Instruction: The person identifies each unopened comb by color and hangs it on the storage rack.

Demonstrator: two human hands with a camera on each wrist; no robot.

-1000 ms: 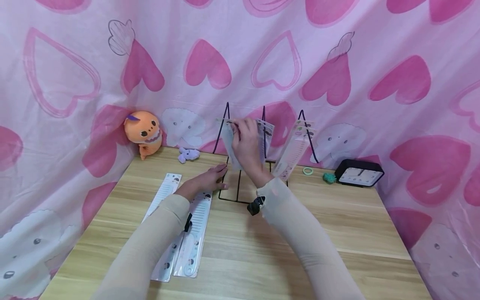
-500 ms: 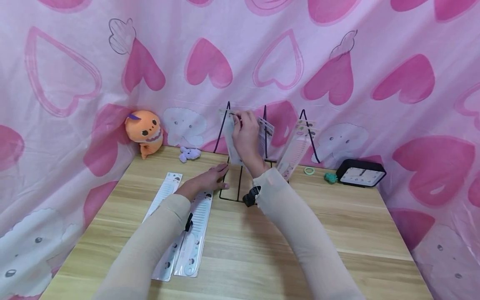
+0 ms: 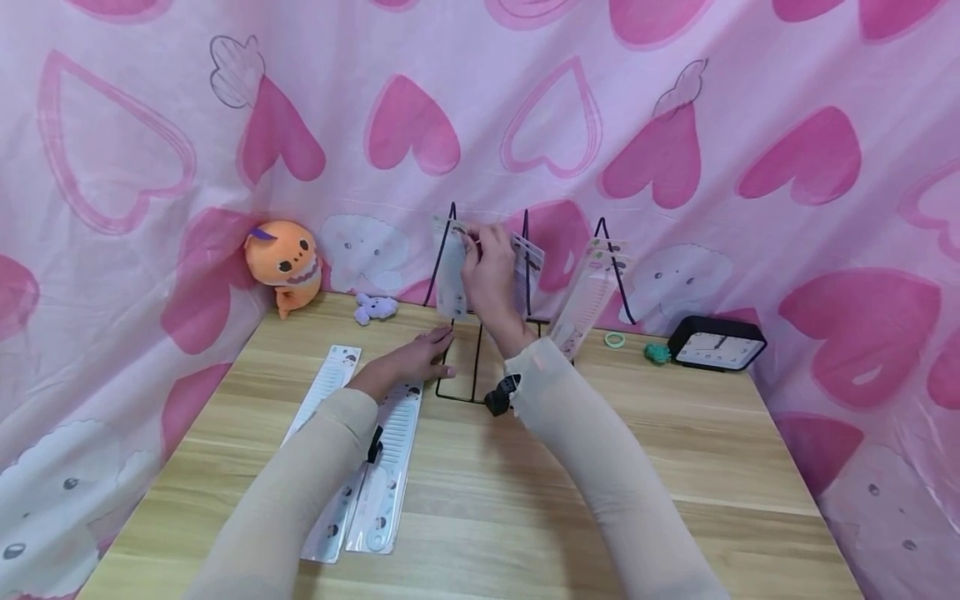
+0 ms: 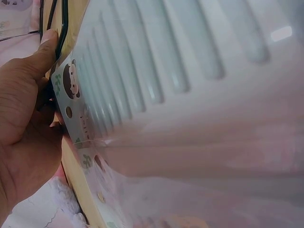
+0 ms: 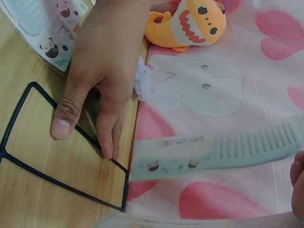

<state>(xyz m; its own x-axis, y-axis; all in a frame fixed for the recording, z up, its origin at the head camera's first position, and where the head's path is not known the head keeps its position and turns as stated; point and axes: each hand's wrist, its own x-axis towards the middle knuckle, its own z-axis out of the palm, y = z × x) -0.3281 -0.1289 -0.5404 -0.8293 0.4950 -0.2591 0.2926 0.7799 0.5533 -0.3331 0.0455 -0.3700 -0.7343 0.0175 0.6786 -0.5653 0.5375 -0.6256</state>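
In the head view, my right hand (image 3: 491, 271) pinches the upper end of a pale green packaged plastic comb (image 5: 213, 152) at the left prong of a black wire rack (image 3: 456, 400). The comb hangs down, its lower end above the rack's base. Only part of the right fingers shows at the edge of the right wrist view. My left hand (image 3: 420, 357) rests on the rack's left base wire, fingers fairly straight, thumb reaching inside the base. Two more packaged combs (image 3: 382, 492) lie beneath the left forearm, partly hidden by it.
Packaged combs (image 3: 588, 300) hang on the rack's right prong, others (image 3: 527, 265) on the middle one. An orange plush toy (image 3: 285, 258) and a small purple toy (image 3: 375, 308) stand back left. A green ring (image 3: 615, 340), a green trinket (image 3: 657, 354) and a black clock (image 3: 720, 343) are back right.
My right hand has shifted slightly, and the comb it holds has risen toward the left prong, its lower end higher above the base. The left hand stays on the rack.
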